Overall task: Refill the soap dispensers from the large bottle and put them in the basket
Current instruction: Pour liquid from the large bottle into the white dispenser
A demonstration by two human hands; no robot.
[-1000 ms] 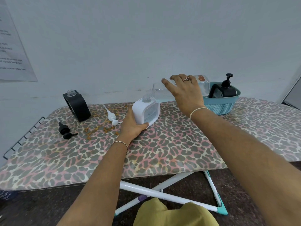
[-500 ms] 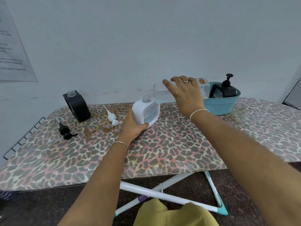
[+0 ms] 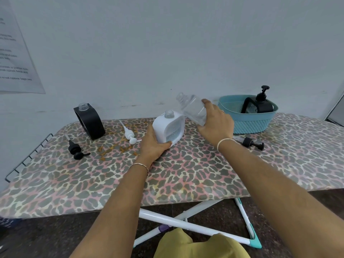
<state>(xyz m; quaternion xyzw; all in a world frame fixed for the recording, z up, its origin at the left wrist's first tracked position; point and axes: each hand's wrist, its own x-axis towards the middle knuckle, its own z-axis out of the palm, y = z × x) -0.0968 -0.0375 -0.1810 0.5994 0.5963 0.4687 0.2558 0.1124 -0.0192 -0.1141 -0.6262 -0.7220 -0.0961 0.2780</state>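
Leopard-print ironing board (image 3: 186, 174) against a pale wall, and at its middle stands the white dispenser (image 3: 168, 130), neck open, left hand (image 3: 151, 146) wrapped round its base. Right hand (image 3: 216, 123) grips the large clear bottle (image 3: 192, 108), tilted mouth-up just above and right of that neck, no stream visible. My read: bring the mouth squarely over the narrow neck, tip slowly, brace firmly with the left. White pump (image 3: 130, 135) lies just beside, ready to screw on. Further out, an open black dispenser (image 3: 90, 121) waits; the basket (image 3: 249, 121) holds one already.
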